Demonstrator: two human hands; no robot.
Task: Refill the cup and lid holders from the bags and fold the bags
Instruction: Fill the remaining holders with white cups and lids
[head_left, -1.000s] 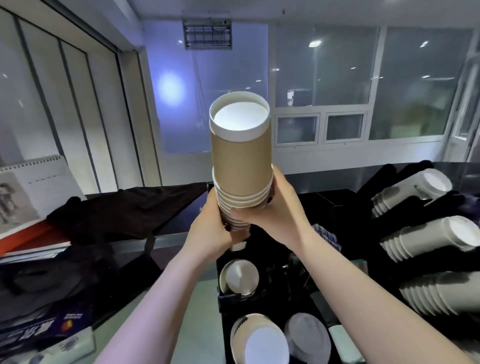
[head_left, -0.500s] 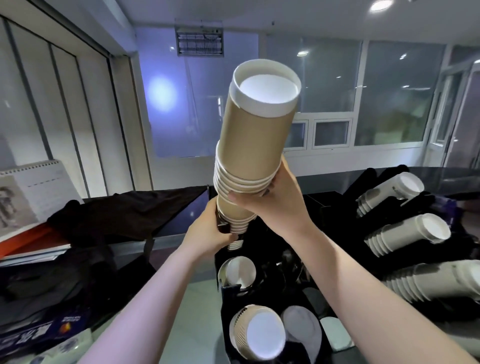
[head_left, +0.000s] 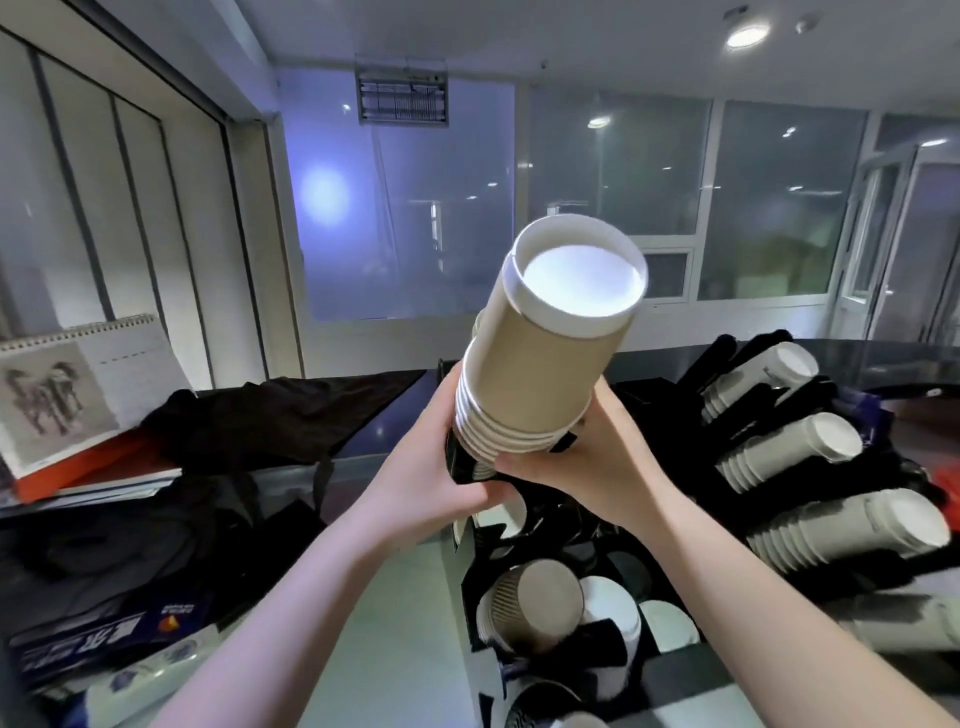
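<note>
- Right hand: I see its fingers curled round the lower rims of the stack of brown paper cups, gripping it from the right and below.
- Left hand: I see it wrapped round the black upright cup holder under the stack, thumb side toward the cups; whether it also touches the cups themselves I cannot tell.
- Position of the stack: bottoms up, tilted up and to the right, its lowest cups meeting the mouth of the holder just above the counter rack.
- Change from half a second ago: the stack sits lower in view and leans further right; the left hand has moved up, closer to the right hand, so the two now nearly meet.
- Surroundings: three slanted rows of white cups lie in the dispenser at right; a shorter ribbed brown stack stands in the rack below, beside white lids.
- Hidden or unclear: the stack's lowest cups are covered by both hands; the dispenser is cut off at the right edge; the dark cloth at left is hard to make out.
</note>
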